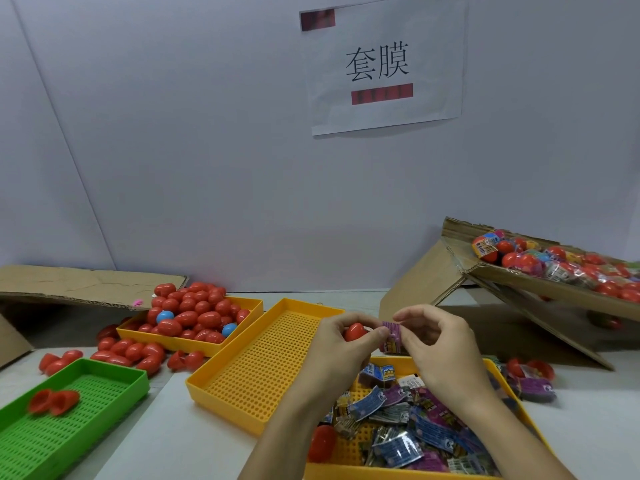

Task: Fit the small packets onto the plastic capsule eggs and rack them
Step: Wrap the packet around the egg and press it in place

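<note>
Above the empty yellow tray (242, 382), the left hand (341, 344) gripped a red egg (355, 331) while the right hand (438, 344) pinched a purple packet (391, 336) (seemingly open-mouthed), which should be slid on squarely.

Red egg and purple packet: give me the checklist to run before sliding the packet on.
1. Left hand grips the red egg: ok.
2. Right hand pinches the purple packet: ok.
3. Packet beside the egg's tip: ok.
4. Packet mouth spread open: cannot tell.
5. Empty yellow tray free below to receive the egg: ok.
6. More packets in the near tray: ok.
</note>
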Tool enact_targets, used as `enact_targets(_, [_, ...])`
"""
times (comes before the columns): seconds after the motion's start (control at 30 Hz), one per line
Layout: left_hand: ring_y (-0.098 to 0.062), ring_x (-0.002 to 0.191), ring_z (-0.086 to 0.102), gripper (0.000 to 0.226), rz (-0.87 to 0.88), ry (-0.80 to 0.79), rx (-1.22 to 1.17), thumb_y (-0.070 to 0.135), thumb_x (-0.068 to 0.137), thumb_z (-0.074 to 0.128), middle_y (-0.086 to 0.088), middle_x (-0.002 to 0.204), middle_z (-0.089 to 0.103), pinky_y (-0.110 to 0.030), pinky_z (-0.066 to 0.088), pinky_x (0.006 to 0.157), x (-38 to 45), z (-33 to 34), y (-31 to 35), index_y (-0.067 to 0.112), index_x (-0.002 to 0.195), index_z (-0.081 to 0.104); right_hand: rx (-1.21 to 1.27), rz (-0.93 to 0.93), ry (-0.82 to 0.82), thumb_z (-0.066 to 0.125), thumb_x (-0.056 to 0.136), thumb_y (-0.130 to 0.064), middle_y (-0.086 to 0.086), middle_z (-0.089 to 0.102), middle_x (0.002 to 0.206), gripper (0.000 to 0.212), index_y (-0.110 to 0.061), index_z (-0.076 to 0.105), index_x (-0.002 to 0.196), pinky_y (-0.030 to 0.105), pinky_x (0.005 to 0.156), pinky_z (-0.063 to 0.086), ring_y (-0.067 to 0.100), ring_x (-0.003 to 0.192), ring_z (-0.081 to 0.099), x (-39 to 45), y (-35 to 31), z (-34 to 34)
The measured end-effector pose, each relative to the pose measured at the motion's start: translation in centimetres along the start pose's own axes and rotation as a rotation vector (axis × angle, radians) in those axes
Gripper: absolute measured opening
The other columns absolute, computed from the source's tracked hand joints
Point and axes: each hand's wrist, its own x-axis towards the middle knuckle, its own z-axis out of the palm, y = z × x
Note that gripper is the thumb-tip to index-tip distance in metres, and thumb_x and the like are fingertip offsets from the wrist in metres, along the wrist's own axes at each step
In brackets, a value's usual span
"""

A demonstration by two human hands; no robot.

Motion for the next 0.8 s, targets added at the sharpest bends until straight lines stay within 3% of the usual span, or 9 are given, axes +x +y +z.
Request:
enact_targets(0.13, [-0.012,0.050,0.048,0.007,0.004,0.096,-0.052,0.019,0.088,0.074,0.006,0.057,0.061,-0.023,0.043,0.049,0.29,-0.15,-0.15,0.017,0.081,0.074,0.078,0.037,0.000,0.069,0.089,-0.017,-0.006,0.072,0.080,0.009,-0.025,0.070,0.094,0.022,0.071,0.058,0.004,0.079,0.068,0.09,-0.03,0.08])
enact_targets(0.3, [-0.009,0.044,0.045,0.004,-0.011,0.244,-0.111,0.017,0.088,0.073,0.004,0.051,0.058,-0.020,0.039,0.043,0.81,-0.50,-0.65,0.014,0.084,0.073,0.203,0.063,-0.029,0.064,0.092,-0.018,-0.011,0.072,0.077,0.009,-0.020,0.073,0.090,0.010,0.059,0.049,0.002,0.072,0.066,0.02,-0.41,0.08])
enact_targets(0.47, [-0.011,0.045,0.048,0.006,0.008,0.176,-0.119,0.022,0.087,0.073,0.002,0.057,0.064,-0.022,0.041,0.044,0.73,-0.37,-0.65,0.016,0.085,0.074,0.192,0.085,-0.134,0.063,0.093,-0.029,-0.005,0.073,0.078,0.013,-0.026,0.074,0.088,0.012,0.059,0.049,0.004,0.074,0.065,-0.19,-0.63,0.29])
enact_targets(0.67, [-0.012,0.044,0.050,0.010,-0.016,0.162,-0.125,0.025,0.086,0.074,-0.002,0.065,0.069,-0.023,0.042,0.044,0.62,-0.35,-0.62,0.014,0.086,0.075,0.172,0.086,-0.107,0.062,0.093,-0.031,-0.013,0.071,0.078,0.011,-0.029,0.073,0.090,0.010,0.058,0.048,0.002,0.076,0.064,-0.16,-0.58,0.07])
enact_targets(0.8, [-0.014,0.045,0.050,0.010,-0.027,0.147,-0.133,0.025,0.086,0.075,-0.004,0.067,0.070,-0.025,0.042,0.046,0.55,-0.32,-0.60,0.014,0.086,0.075,0.165,0.102,-0.173,0.061,0.093,-0.036,-0.011,0.073,0.080,0.016,-0.028,0.075,0.093,0.012,0.064,0.049,0.000,0.080,0.066,-0.21,-0.70,0.22])
